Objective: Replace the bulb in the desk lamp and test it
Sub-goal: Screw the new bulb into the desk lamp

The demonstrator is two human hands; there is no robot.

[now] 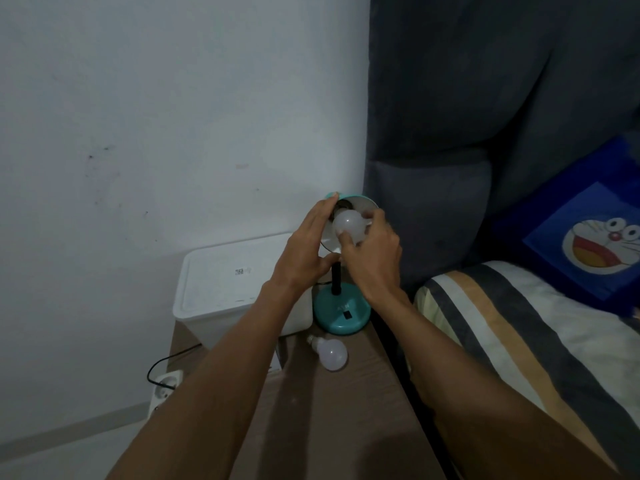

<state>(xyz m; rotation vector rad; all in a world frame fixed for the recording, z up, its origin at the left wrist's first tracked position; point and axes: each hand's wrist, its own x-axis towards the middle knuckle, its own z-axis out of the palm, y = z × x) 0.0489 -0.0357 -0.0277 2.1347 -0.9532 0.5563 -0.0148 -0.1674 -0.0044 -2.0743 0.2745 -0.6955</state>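
Observation:
A teal desk lamp stands at the back of the wooden bedside table, its round base (342, 315) below a black stem. Its shade (363, 202) tilts toward me, white inside. My left hand (308, 247) lies against the shade's left rim, fingers straight and thumb under the lower edge. My right hand (372, 249) grips a white bulb (349, 223) whose neck points into the shade's socket. The bulb is unlit. A second white bulb (330, 355) lies on its side on the table in front of the base.
A white lidded box (225, 278) sits left of the lamp. A black cable (166, 362) runs to a white socket strip (166, 386) on the floor by the wall. A dark grey headboard (450, 133), striped bedding (502, 323) and a blue cartoon pillow (588, 237) fill the right.

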